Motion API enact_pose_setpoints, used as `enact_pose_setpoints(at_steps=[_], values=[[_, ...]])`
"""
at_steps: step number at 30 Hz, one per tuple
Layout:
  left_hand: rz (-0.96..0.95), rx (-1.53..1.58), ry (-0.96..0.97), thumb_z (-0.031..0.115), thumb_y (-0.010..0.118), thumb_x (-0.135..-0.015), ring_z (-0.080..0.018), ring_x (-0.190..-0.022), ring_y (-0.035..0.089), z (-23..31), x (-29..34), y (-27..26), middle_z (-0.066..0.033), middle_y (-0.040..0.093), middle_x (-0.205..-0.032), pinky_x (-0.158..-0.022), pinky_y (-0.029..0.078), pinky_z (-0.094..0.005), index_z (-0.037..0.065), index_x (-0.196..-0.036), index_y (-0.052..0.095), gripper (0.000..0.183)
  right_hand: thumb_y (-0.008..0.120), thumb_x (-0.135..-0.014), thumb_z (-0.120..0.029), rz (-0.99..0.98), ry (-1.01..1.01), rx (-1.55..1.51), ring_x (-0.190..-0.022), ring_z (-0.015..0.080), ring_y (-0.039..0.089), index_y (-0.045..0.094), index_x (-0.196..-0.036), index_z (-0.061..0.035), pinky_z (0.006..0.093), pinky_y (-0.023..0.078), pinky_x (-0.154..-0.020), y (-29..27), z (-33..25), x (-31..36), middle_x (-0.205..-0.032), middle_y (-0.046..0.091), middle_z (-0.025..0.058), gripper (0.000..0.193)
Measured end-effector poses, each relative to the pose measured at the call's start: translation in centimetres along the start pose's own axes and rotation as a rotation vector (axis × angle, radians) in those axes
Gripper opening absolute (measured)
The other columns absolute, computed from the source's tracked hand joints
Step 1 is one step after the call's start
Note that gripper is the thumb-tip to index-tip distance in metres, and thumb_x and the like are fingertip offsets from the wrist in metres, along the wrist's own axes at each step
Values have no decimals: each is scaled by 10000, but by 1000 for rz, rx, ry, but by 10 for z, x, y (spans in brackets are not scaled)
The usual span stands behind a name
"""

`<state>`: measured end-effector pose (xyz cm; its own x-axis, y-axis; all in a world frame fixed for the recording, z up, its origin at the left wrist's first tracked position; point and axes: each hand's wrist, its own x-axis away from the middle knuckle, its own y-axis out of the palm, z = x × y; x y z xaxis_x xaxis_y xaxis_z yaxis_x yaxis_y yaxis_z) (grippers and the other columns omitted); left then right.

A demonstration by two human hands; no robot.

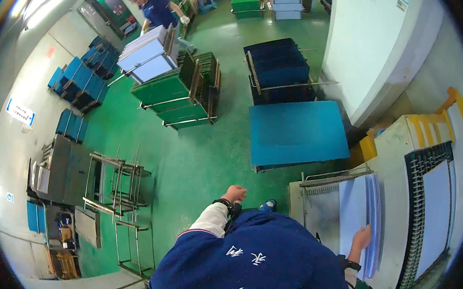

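My right hand (362, 238) is closed on the near part of a pale bluish-white panel (353, 207), one of several standing on edge in a metal rack. Its fingers lie along the panel's edge, and the thumb side is only partly visible. Loosely curled, my left hand (235, 193) hangs over the green floor in front of my body, with nothing seen in it. A dark band circles the left wrist, and another shows at the right wrist.
Right of the panels stands a machine with a spiked conveyor (420, 211) carrying a pale panel. Ahead lies a large blue board (299, 133), with dark racked panels behind it. Green panel racks (170, 94) and a co-worker (160, 13) are farther left; metal frames (121, 190) stand nearer.
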<state>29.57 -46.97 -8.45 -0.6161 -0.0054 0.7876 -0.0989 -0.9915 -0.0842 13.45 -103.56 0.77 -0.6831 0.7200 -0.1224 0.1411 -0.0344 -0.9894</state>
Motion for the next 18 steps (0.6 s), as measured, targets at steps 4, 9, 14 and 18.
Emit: enact_pose_setpoints(at_steps=[4,9,14,18], values=[[-68,79,-35,183,589,-823,-173,-522,550,-3,-4,-2,-107,602,-753,-375,380,-268,-35,-955,570,255,589,-804,-149,-118,29,-17,-838,387,588,543,-971,-66,485,449,-678,3,8,-7,-884,616,191,192],[-66,4,-33,190,577,-830,-182,-571,583,-4,-9,-2,-108,615,-785,-385,418,-270,-26,-1016,562,286,594,-802,-167,-118,17,-85,-840,392,583,549,-971,-69,488,445,-672,-25,2,-4,-878,611,201,200],[-64,-32,-21,193,585,-825,-180,-567,588,-2,-14,-1,-112,626,-801,-403,448,-279,-16,-1031,565,294,599,-786,-145,-19,95,-27,-836,405,554,554,-928,-5,468,422,-689,-94,-12,-13,-865,592,215,204],[-49,-67,-45,197,582,-822,-178,-546,586,2,-15,3,-108,629,-803,-411,458,-280,-17,-1026,571,296,601,-790,-149,61,110,-142,-843,373,561,558,-1033,-16,432,427,-718,-158,-3,-15,-884,586,222,280]])
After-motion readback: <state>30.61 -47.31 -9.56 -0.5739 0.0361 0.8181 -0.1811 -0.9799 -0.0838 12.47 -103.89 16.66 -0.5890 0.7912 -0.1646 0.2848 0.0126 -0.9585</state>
